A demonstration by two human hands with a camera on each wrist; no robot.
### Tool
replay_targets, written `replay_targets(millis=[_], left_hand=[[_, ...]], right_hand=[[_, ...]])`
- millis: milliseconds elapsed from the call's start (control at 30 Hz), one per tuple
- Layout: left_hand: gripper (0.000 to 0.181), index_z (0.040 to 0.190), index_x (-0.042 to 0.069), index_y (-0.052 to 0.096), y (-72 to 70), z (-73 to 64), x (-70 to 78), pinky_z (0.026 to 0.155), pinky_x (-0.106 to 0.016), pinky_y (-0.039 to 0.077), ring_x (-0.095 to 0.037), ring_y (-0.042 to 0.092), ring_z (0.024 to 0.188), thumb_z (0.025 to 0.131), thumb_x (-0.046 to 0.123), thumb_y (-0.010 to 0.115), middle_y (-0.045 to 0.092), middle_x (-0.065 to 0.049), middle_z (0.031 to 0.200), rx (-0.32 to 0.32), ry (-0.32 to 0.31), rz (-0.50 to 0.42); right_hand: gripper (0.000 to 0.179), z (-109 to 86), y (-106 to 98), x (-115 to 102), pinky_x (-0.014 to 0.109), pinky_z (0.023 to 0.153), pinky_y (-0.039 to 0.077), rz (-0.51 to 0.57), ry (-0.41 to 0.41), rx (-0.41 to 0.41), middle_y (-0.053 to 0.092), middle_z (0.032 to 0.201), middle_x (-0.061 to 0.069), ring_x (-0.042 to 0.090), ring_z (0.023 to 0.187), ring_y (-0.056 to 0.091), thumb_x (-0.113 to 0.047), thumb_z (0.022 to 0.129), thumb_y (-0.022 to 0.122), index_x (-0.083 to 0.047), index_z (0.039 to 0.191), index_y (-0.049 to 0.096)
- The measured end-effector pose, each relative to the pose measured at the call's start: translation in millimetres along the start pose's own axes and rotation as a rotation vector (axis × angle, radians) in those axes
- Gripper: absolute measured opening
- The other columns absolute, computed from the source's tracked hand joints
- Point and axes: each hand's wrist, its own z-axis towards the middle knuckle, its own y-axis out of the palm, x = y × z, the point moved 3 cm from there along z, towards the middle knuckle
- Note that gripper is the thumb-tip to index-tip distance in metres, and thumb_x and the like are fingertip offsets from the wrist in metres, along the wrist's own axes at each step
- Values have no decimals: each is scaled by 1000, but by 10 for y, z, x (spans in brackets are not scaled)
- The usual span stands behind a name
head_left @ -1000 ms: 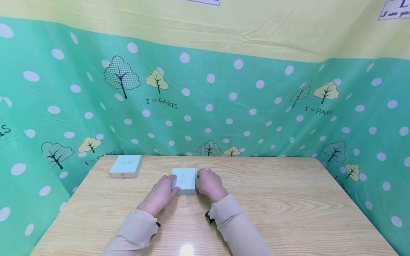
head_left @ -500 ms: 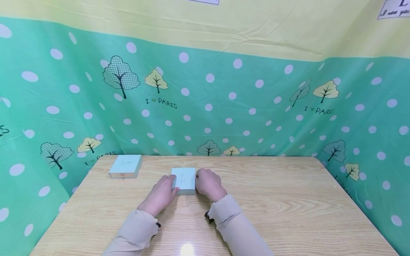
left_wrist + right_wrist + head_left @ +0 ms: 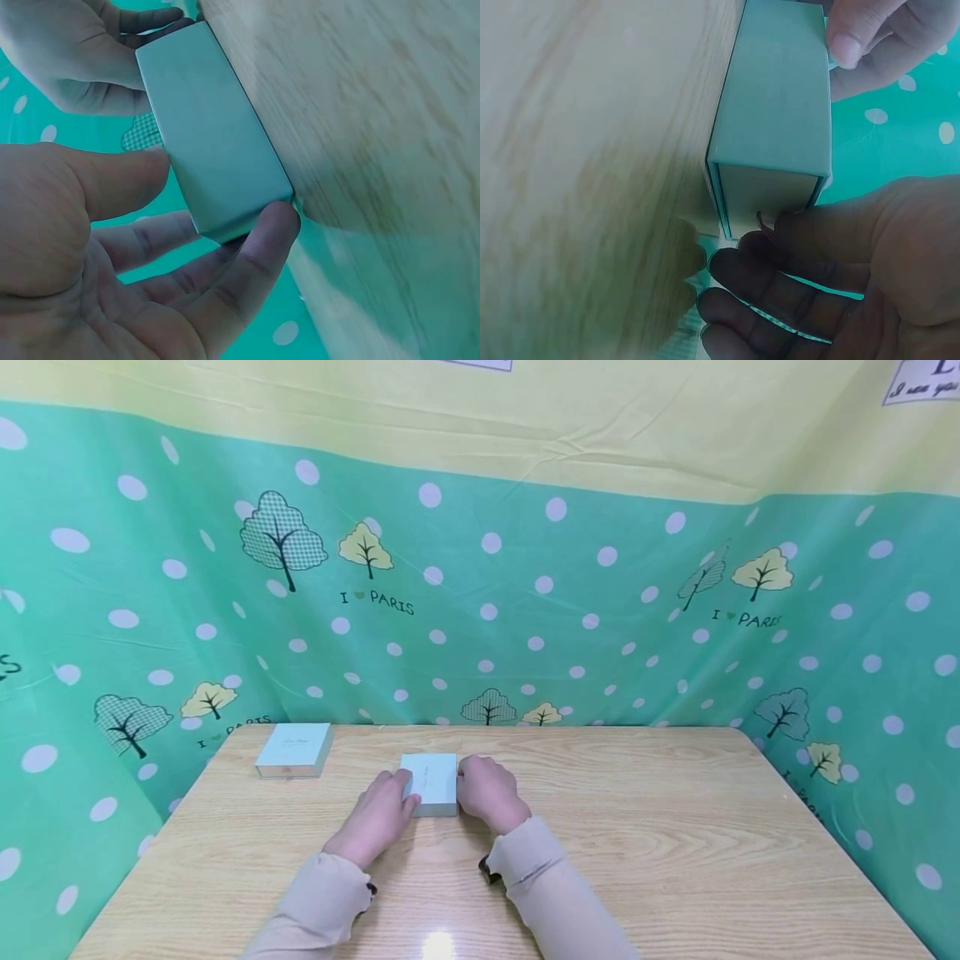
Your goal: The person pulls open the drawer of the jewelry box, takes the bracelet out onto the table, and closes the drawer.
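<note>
A small pale blue gift box (image 3: pixel 437 783) with faint lettering on its lid lies flat on the wooden table. My left hand (image 3: pixel 377 814) holds its left side, thumb at the top edge and fingers along the side, as the left wrist view also shows. At the opposite side, my right hand (image 3: pixel 491 789) pinches a small ribbon pull (image 3: pixel 762 222) between thumb and index finger. That ribbon comes from the paler end face (image 3: pixel 759 191) of the box, which sits flush within its outer shell. The other fingers of my right hand curl below it.
A second pale blue box (image 3: pixel 295 748) of the same look stands near the table's back left corner. Behind the wooden table (image 3: pixel 675 843) hangs a green and yellow curtain (image 3: pixel 480 568) with dots and trees.
</note>
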Motion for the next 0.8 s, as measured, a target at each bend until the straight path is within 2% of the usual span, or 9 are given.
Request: replay_targets(millis=[300, 800], left_hand=[[41, 128, -6, 53, 19, 5, 2, 85, -48, 51, -34, 59, 99, 94, 15, 61, 57, -23, 111, 14, 7, 2], [41, 128, -6, 53, 23, 7, -11, 87, -48, 51, -35, 59, 102, 94, 15, 61, 57, -24, 113, 9, -5, 2]], right_hand=[[33, 5, -1, 13, 32, 46, 40, 46, 24, 27, 51, 59, 3, 17, 52, 47, -17, 96, 50, -13, 64, 54], [28, 30, 6, 20, 32, 49, 41, 43, 48, 19, 53, 64, 2, 19, 56, 50, -16, 97, 50, -14, 70, 57]])
